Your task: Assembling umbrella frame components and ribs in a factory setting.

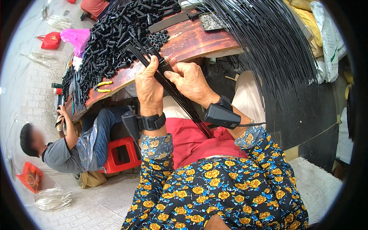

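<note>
A bundle of thin black rods (184, 105) slants over my lap, its upper end near the table edge and its lower end on the red cloth. My left hand (148, 89) is closed round its upper part, thumb up along the rods. From the other side my right hand (193, 82) pinches at the same bundle, fingers bent against a dark band around it. Whether a small piece sits between those fingertips I cannot make out. Just beyond my hands, on the wooden table (191, 44), lies a heap of short black tubular parts (111, 34).
A large sheaf of black rods (264, 42) hangs over the table's right side, by a metal tray (212, 22) of small bits. A broad blade (168, 22) and yellow-handled pliers (102, 86) lie on the table. At left, a co-worker (69, 153) sits near a red stool (122, 155).
</note>
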Motion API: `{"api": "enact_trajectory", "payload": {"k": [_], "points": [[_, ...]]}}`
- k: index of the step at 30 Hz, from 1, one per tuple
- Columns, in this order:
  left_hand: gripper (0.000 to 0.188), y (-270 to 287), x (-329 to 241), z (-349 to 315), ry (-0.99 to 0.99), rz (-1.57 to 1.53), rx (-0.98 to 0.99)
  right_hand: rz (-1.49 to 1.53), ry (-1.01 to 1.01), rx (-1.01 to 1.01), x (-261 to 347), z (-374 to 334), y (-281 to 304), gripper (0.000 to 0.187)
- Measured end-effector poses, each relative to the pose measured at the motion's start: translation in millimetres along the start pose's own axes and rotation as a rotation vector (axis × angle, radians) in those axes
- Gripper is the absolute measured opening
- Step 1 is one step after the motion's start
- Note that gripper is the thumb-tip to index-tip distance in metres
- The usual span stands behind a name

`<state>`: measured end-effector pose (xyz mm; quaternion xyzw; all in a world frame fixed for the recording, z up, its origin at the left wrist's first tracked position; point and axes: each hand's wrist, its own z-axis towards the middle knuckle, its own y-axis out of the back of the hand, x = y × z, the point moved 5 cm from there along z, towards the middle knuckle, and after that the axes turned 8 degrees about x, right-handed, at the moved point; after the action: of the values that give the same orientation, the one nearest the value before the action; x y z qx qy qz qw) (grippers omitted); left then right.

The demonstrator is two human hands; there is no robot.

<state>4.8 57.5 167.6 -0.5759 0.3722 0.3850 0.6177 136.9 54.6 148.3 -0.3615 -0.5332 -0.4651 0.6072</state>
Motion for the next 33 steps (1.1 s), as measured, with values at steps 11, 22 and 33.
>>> {"api": "enact_trajectory", "payload": {"k": [11, 22, 33], "points": [[0.021, -0.6, -1.0, -0.4, -0.099, 0.073, -0.059, -0.032, -0.016, -0.006, 11.7, 2.7, 2.8, 0.034], [0.008, 1.1, -3.3, -1.6, -0.104, -0.019, -0.119, -0.16, 0.024, -0.064, 23.8, 5.7, 2.6, 0.038], [0.009, -8.5, -8.6, -6.7, -0.104, -0.006, -0.066, -0.111, 0.053, -0.028, 21.9, 7.4, 6.3, 0.036]]}}
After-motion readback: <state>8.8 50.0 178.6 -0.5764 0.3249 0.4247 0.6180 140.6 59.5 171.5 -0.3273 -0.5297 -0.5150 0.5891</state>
